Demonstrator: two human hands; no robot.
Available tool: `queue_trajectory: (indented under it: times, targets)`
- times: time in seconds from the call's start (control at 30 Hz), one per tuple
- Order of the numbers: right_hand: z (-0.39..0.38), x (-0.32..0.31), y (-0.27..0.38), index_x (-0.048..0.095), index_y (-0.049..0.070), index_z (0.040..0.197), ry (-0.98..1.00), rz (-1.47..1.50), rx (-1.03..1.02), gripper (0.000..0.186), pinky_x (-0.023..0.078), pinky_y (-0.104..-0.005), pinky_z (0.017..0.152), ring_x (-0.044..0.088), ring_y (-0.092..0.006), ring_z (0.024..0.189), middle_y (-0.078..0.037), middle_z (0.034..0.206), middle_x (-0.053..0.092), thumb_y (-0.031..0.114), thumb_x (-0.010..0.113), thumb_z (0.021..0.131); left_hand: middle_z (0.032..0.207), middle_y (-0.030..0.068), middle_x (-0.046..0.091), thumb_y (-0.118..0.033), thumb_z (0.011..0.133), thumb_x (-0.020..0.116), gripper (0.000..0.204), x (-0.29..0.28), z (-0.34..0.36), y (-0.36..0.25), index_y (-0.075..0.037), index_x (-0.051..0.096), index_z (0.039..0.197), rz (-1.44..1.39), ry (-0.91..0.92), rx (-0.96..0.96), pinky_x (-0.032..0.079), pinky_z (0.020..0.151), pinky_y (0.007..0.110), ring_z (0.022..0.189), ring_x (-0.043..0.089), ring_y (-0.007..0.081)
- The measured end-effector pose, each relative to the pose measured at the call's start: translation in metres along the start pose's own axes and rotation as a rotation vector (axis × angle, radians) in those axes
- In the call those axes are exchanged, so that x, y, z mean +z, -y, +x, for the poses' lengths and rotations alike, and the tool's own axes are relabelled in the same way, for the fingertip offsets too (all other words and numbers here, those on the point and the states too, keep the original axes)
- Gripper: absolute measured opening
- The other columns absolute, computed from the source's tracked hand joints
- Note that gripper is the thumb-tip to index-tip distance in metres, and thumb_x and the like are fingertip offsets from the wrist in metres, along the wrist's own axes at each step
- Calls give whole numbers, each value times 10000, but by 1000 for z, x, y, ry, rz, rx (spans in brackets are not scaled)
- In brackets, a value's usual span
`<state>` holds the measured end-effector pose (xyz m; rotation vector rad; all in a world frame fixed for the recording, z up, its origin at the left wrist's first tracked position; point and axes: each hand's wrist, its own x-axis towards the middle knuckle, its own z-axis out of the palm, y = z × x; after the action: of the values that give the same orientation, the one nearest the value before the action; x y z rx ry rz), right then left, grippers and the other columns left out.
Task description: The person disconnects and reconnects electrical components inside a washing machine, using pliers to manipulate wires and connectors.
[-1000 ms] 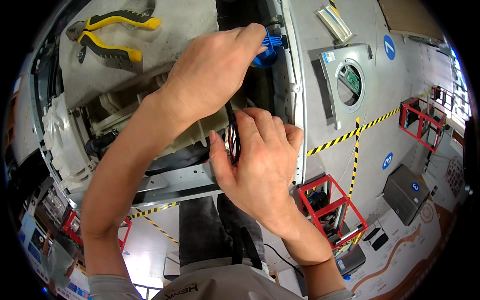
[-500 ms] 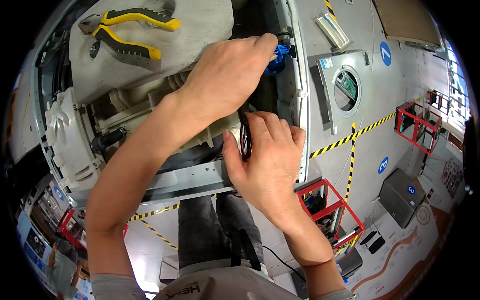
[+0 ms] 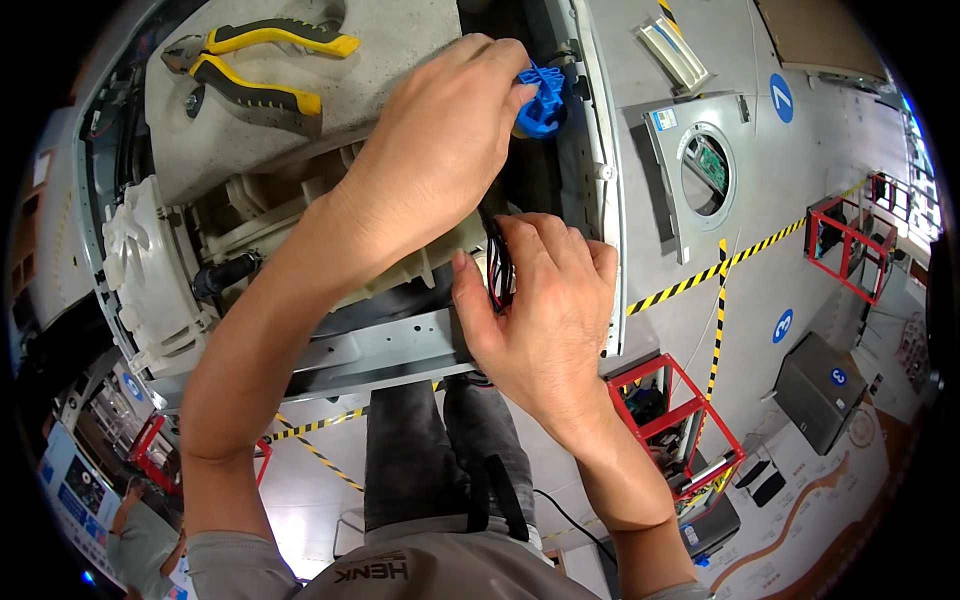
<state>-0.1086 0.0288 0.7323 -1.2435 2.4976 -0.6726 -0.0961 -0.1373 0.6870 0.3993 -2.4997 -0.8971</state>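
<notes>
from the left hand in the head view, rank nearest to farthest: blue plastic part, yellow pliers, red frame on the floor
1. Blue part: at the left hand's fingertips, top centre.
2. Pliers: lying on the grey block, upper left of the hand.
3. Red frame: on the floor, lower right, beyond the right hand.

Pliers (image 3: pixel 255 65) on concrete block (image 3: pixel 330 110) – rest bare; metal side panel (image 3: pixel 590 150) walls narrow wire gap.

Workshop: hazard-taped floor (image 3: pixel 700 275), pliers (image 3: pixel 255 65), opened appliance (image 3: pixel 330 350).
</notes>
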Motion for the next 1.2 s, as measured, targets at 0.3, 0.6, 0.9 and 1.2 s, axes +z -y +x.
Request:
queue_trajectory:
  times: [0.3,0.6,0.9,1.2]
  targets:
    - [0,1,-1,675,-5,1023,-15,4,-2,325,396,-391,804,613,-276,861,-108,961,664,238,749,821,1022,109,664,-206,1063,507,248,-29,-11,-13,19,564,1153,-326,144,-499,532,870,330,947,669,164]
    - [-1,-1,-1,666,-2,1067,-7,-3,-1,362,399,-383,803,626,-273,884,-117,1027,671,237,768,816,997,75,670,-211,1057,532,255,-39,-33,-15,27,597,1122,-647,-75,-589,525,882,297,926,643,135]
    - [10,-29,-14,663,31,1145,-181,-117,-74,341,425,-395,953,558,-323,1091,-136,1197,602,114,762,830,740,86,633,-171,1025,583,189,-23,-41,-8,17,599,1032,-487,-216,-434,460,624,278,641,539,115]
    - [62,-18,-26,770,85,875,-134,-221,-191,140,369,-482,978,487,-382,1140,-85,1248,605,153,810,759,707,106,633,-167,1018,592,190,-21,-39,-6,23,591,1011,-552,-245,-422,470,609,298,619,573,144]
